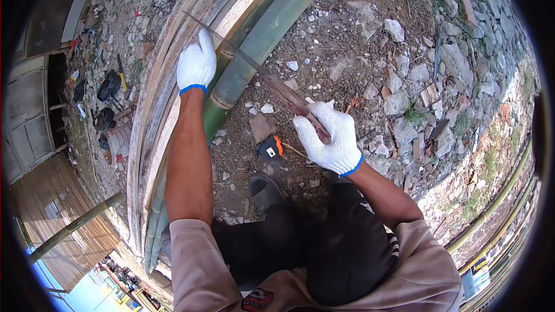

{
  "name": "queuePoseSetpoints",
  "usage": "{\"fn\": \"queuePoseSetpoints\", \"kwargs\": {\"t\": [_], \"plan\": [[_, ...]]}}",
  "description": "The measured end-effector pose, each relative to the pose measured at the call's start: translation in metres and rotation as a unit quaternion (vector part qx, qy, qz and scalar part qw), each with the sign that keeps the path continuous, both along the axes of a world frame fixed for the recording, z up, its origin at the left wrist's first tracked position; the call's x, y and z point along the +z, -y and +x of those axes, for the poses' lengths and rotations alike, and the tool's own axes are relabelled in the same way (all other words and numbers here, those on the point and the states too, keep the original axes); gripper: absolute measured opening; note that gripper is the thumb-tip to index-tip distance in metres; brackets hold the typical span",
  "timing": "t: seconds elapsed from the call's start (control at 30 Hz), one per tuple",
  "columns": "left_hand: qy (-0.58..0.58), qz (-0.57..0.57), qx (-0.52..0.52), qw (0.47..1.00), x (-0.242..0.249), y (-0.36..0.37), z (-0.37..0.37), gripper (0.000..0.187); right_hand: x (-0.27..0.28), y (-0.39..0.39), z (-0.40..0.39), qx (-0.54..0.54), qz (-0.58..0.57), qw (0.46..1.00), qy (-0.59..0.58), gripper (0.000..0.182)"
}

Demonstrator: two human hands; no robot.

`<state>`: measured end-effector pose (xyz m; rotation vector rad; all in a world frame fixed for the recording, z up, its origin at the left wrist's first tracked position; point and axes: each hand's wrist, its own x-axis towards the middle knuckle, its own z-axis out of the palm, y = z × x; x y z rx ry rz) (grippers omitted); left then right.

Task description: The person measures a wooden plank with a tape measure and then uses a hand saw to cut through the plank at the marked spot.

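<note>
My right hand [330, 137], in a white knit glove with a blue cuff, is closed round the wooden handle of a saw [247, 59]. The saw's narrow blade lies slantwise across a thick green bamboo pole [254, 52], its tip reaching over the split bamboo strips [151, 89] at the left. My left hand [196, 65], gloved the same way, rests on the strips beside the pole, left of the blade. Its thumb points up and the other fingers look curled; what they hold, if anything, is hidden.
A black and orange tape measure [270, 148] lies on the dirt near my shoes [266, 190]. Stones and rubble [457, 63] cover the ground at the right. More bamboo poles [497, 196] lie at the lower right. A bucket [118, 141] and black bags are at the left.
</note>
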<state>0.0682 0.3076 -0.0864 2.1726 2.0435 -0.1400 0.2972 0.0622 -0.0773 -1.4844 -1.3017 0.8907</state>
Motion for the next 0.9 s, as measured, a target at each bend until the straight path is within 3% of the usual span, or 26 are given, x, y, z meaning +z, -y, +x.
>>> {"fn": "queuePoseSetpoints", "kwargs": {"t": [0.17, 0.3, 0.4, 0.5, 0.57, 0.63, 0.77, 0.9], "plan": [[0.012, 0.024, 0.004, 1.0, 0.001, -0.001, -0.002, 0.086, -0.001, -0.075, -0.036, -0.017, 0.057, 0.998, -0.021, 0.023], [0.03, 0.043, -0.032, 0.998, -0.005, -0.011, -0.007, 0.087, -0.006, -0.003, -0.004, -0.005, 0.011, 1.0, -0.005, 0.02], [0.017, 0.015, 0.002, 1.0, -0.006, -0.006, -0.007, 0.085, -0.01, 0.029, 0.009, -0.013, 0.026, 1.0, 0.0, 0.017], [0.014, 0.016, -0.02, 1.0, -0.006, -0.01, -0.009, 0.082, -0.005, -0.012, -0.009, 0.007, -0.001, 1.0, -0.011, 0.015], [0.018, 0.026, -0.009, 0.999, -0.004, -0.003, -0.005, 0.085, -0.007, -0.062, -0.034, -0.015, 0.043, 0.999, -0.022, 0.029], [0.031, 0.048, -0.027, 0.998, 0.002, 0.002, -0.001, 0.086, -0.012, -0.08, -0.042, -0.022, 0.091, 0.995, -0.03, 0.03], [0.051, 0.037, -0.013, 0.998, -0.001, -0.011, -0.005, 0.087, -0.012, -0.02, -0.005, 0.004, 0.04, 0.999, 0.01, 0.015], [0.008, 0.044, -0.03, 0.999, -0.02, -0.015, -0.018, 0.089, -0.021, 0.012, 0.005, -0.012, 0.059, 0.998, 0.008, 0.016]]}}
